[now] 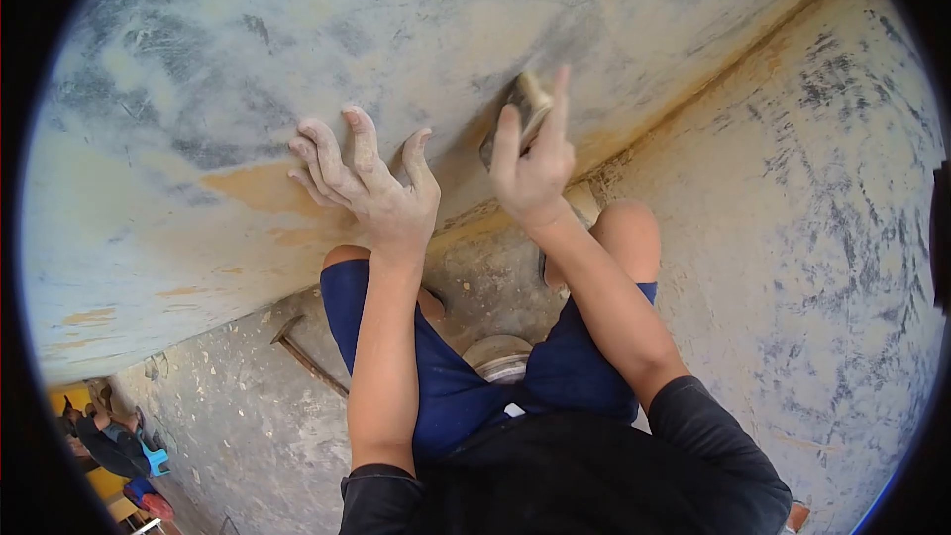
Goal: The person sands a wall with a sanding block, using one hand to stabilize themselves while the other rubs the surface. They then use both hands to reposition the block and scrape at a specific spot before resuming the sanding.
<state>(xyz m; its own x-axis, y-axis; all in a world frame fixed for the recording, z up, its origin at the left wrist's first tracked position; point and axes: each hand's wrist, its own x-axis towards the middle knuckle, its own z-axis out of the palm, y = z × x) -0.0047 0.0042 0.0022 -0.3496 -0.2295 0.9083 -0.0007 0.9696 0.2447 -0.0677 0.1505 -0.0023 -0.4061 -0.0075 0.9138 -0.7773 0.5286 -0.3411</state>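
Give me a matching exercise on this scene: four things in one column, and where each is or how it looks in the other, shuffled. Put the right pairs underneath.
Things
1. left hand
2. block-like hand tool
3. long-handled tool
4. stool

Places, colours or states
A. light blue, near the lower left edge of the view
B. fingers spread, holding nothing
C. lying on the grey floor
D. held in the right hand, at the wall

Right pairs: 1-B, 2-D, 3-C, 4-A
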